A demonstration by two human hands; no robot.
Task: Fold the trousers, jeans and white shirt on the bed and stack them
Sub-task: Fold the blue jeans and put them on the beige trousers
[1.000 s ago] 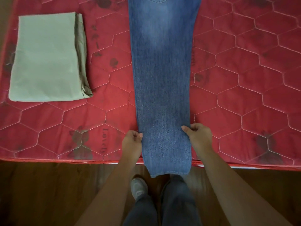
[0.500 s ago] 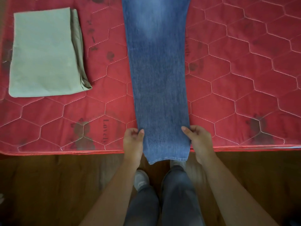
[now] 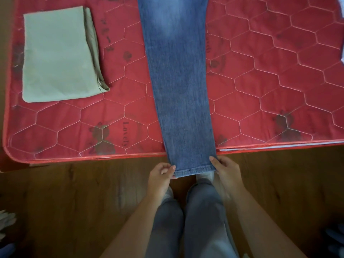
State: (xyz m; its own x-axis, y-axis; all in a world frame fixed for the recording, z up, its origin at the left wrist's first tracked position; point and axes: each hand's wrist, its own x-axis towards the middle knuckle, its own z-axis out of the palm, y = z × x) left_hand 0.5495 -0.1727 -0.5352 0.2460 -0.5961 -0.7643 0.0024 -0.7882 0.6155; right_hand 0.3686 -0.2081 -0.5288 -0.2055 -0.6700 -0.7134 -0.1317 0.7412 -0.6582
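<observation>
Left hand (image 3: 161, 176), below and right of the folded trousers (image 3: 55, 53) on the bed (image 3: 270, 86), pinches one hem corner of the jeans (image 3: 179, 75). Jeans lie lengthwise, hem past near edge. Right hand (image 3: 226, 171) pinches opposite corner.

two bare forearms enter from 7 and 5 o'clock of the frame and converge just below its centre. the left hand (image 3: 161, 175), at 7 o'clock of centre, has its fingers curled, the thumb tip pinching the left corner of the hem of the jeans (image 3: 181, 90). the right hand (image 3: 226, 171), at 5 o'clock of centre, pinches the opposite corner, thumb on top and fingers tucked beneath. both wrists run straight, backs of the hands up, the two hands nearly level with the hem between them.
</observation>
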